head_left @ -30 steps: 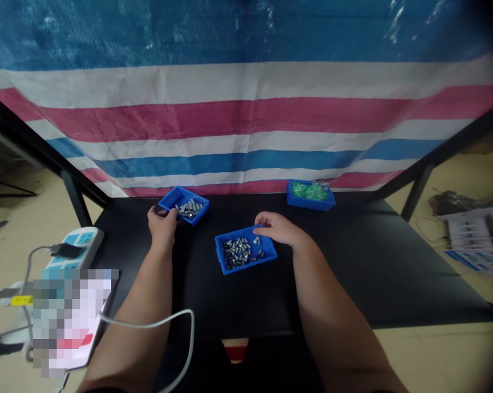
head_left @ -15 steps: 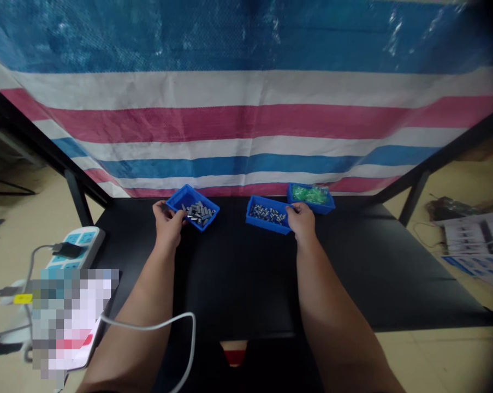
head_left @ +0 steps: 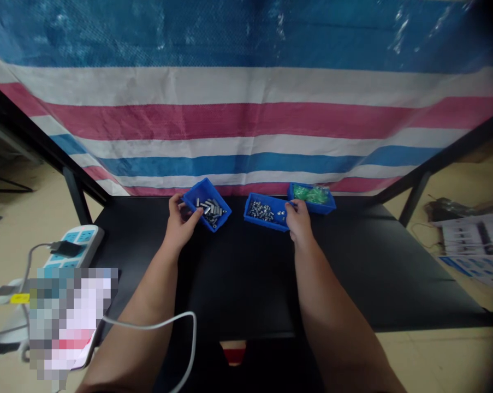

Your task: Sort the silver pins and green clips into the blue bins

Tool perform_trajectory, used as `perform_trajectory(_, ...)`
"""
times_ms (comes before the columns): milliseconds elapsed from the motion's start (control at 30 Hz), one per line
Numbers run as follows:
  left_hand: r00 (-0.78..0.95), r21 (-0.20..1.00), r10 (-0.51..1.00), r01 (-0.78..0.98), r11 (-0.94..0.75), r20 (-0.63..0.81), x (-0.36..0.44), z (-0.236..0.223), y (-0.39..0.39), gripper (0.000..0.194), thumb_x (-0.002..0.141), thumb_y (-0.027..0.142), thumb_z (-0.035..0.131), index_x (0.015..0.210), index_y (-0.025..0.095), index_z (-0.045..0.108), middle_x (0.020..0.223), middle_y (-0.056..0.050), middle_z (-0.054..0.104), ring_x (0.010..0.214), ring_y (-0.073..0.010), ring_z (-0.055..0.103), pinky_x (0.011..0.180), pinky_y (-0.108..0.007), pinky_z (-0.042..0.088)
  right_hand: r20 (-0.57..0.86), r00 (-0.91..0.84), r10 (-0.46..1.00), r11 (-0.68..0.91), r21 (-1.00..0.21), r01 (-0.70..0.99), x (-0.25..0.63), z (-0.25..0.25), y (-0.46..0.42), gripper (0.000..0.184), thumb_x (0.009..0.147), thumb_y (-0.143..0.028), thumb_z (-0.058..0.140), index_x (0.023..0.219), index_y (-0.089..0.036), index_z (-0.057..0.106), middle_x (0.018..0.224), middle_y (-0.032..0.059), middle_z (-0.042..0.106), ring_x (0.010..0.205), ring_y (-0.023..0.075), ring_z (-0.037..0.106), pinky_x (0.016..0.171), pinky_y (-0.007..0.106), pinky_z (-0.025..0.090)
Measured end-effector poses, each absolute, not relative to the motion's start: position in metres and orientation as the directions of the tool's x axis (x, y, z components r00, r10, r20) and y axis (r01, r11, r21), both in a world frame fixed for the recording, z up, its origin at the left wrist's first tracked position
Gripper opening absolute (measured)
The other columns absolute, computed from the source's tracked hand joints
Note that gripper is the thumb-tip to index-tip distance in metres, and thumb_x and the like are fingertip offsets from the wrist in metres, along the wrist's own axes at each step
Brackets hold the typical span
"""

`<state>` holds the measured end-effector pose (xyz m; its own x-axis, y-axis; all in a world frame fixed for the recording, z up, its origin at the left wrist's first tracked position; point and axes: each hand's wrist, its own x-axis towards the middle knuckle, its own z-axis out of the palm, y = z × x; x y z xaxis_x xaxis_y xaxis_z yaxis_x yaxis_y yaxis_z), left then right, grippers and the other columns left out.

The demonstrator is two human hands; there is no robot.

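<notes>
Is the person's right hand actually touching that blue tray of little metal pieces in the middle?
Touching: the head view shows the right hand lying over the right end of the blue plastic tray, on its rim.

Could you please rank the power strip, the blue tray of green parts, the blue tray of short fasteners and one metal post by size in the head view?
1. Power strip, though partly hidden.
2. Blue tray of green parts and blue tray of short fasteners: they look alike, so unranked.
3. Metal post, smallest.
</notes>
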<state>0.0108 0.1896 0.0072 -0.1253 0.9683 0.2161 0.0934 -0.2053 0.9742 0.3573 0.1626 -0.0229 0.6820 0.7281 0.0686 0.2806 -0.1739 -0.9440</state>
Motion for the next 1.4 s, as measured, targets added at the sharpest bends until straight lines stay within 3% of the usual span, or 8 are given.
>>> perform_trajectory(200,0.012,0.946,0.956,0.144,-0.291,0.292,0.021,0.013,0.177,0.073,0.068,0.035,0.083,0.129,0.027,0.045,0.125,-0.01,0.06,0.092,-0.0202,0.069,0.084,-0.038,0.058,0.021,0.66,0.751,-0.121,-0.978,0.169,0.352,-0.02,0.162,0.037,0.078,-0.05,0.057,0.105,-0.024,0.055,0.09,0.0003,0.058,0.065,0.0149,0.051,0.058,0.026,0.041)
perform_trajectory(467,0.116,0.868,0.899,0.234,-0.439,0.423,0.029,0.006,0.173,0.086,0.068,0.031,0.085,0.141,0.028,0.041,0.134,-0.012,0.055,0.105,-0.0237,0.067,0.096,-0.045,0.055,0.121,0.691,0.713,-0.1,-0.958,0.27,0.353,-0.026,0.167,0.04,0.078,-0.053,0.051,0.105,-0.023,0.053,0.099,0.0039,0.061,0.083,0.0192,0.057,0.072,0.029,0.045)
perform_trajectory(700,0.097,0.88,0.91,0.232,-0.414,0.402,0.036,0.007,0.168,0.094,0.067,0.032,0.086,0.147,0.028,0.038,0.136,-0.014,0.055,0.109,-0.0278,0.066,0.095,-0.047,0.057,0.211,0.682,0.701,-0.061,-0.934,0.352,0.349,-0.021,0.165,0.037,0.082,-0.052,0.048,0.104,-0.023,0.053,0.101,0.0045,0.062,0.092,0.0205,0.059,0.081,0.031,0.046)
perform_trajectory(933,0.109,0.851,0.892,0.269,-0.452,0.439,0.04,0.007,0.166,0.087,0.072,0.034,0.084,0.146,0.026,0.039,0.139,-0.014,0.053,0.117,-0.0293,0.063,0.102,-0.049,0.053,0.287,0.672,0.683,-0.044,-0.902,0.43,0.344,-0.013,0.161,0.03,0.085,-0.047,0.049,0.1,-0.022,0.053,0.098,0.0043,0.062,0.093,0.021,0.058,0.089,0.033,0.044)
perform_trajectory(1400,0.091,0.823,0.875,0.304,-0.48,0.476,0.041,0.011,0.164,0.083,0.073,0.035,0.082,0.144,0.024,0.041,0.14,-0.014,0.053,0.121,-0.0295,0.061,0.105,-0.049,0.05,0.265,0.694,0.67,-0.025,-0.926,0.377,0.338,-0.03,0.169,0.034,0.087,-0.05,0.045,0.105,-0.022,0.05,0.102,0.0044,0.06,0.096,0.0195,0.059,0.09,0.031,0.045)
